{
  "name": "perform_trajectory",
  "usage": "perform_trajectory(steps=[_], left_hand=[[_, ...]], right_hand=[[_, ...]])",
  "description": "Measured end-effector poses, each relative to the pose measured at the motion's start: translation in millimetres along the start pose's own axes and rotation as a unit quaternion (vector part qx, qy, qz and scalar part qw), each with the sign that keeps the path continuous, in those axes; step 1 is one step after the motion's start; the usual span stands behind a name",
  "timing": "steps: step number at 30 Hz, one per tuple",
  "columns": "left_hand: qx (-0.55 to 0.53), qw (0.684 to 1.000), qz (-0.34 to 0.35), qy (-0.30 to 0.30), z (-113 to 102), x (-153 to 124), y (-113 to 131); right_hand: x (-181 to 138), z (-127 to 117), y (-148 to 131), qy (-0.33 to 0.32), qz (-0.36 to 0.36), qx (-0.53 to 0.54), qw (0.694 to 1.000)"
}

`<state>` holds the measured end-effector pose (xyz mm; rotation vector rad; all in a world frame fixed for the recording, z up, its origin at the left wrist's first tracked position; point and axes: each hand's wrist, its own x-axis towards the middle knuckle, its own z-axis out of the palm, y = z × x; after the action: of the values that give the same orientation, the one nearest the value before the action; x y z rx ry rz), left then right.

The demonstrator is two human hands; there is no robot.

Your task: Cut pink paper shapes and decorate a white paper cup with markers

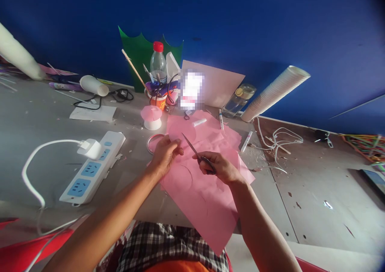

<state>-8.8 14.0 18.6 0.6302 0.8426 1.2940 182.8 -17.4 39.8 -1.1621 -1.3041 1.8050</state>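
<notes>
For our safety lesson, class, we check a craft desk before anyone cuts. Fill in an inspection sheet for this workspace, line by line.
Surface: grey table, flecked with paper scraps.
Job's things: pink sheet under the hands; scissors; pink cut piece.
Clutter: bottle, pen cup, stack of paper cups, marker.
Grippers: left hand pinches the pink cut piece; right hand grips the scissors.
Cables: power strip with one plug and white cable on the left; loose white cable on the right; black cable at the back.
Surroundings: blue wall; no other person seen.
</notes>
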Motion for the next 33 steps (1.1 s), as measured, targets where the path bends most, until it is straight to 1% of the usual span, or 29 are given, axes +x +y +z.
perform_trajectory(steps=[6, 8, 12, 14, 15, 16, 17, 18, 19, 20, 21, 23, 24, 26, 27, 29, 33], left_hand=[[0.002, 1.0, 0.0, 0.005, 0, 1, 0], [-0.001, 1.0, 0.0, 0.006, 0, 1, 0], [-0.015, 0.999, 0.022, 0.025, -3, 4, 3], [-0.02, 0.999, 0.033, 0.038, -4, 6, 5], [-0.021, 0.998, 0.033, 0.042, -4, 6, 6], [-0.023, 0.998, 0.031, 0.044, -4, 6, 7], [-0.023, 0.998, 0.028, 0.044, -4, 6, 7], [-0.023, 0.999, 0.024, 0.043, -3, 6, 7], [-0.02, 0.999, 0.022, 0.043, -3, 6, 7], [-0.016, 0.999, 0.02, 0.043, -3, 6, 6], [-0.01, 0.999, 0.018, 0.045, -3, 6, 4], [0.009, 0.999, 0.016, 0.05, -3, 6, 2], [0.023, 0.998, 0.015, 0.051, -3, 6, 1], [0.061, 0.997, 0.018, 0.049, -4, 6, -1], [0.079, 0.996, 0.019, 0.046, -5, 5, -2], [0.107, 0.993, 0.017, 0.042, -5, 4, -3], [0.128, 0.991, 0.006, 0.037, -5, 3, -4]], right_hand=[[2, 1, 2, 0.005, 0.002, 0.0, 1.0], [2, 0, 2, -0.003, 0.001, -0.007, 1.0], [-3, -11, 1, -0.043, -0.001, -0.033, 0.999], [-6, -20, -1, -0.048, -0.008, -0.06, 0.997], [-8, -25, -2, -0.038, -0.021, -0.073, 0.996], [-8, -30, -3, -0.015, -0.037, -0.087, 0.995], [-8, -33, -4, 0.028, -0.053, -0.109, 0.992], [-7, -35, -4, 0.083, -0.062, -0.15, 0.983], [-5, -35, -4, 0.146, -0.063, -0.207, 0.965], [-3, -35, -3, 0.204, -0.056, -0.277, 0.937], [0, -33, -2, 0.249, -0.046, -0.353, 0.901], [4, -27, 1, 0.287, -0.033, -0.483, 0.827], [6, -23, 2, 0.289, -0.03, -0.535, 0.793], [7, -17, 4, 0.287, -0.014, -0.603, 0.744], [7, -15, 4, 0.286, -0.005, -0.621, 0.73], [6, -11, 3, 0.283, 0.008, -0.637, 0.717], [3, -9, 1, 0.279, 0.023, -0.639, 0.717]])
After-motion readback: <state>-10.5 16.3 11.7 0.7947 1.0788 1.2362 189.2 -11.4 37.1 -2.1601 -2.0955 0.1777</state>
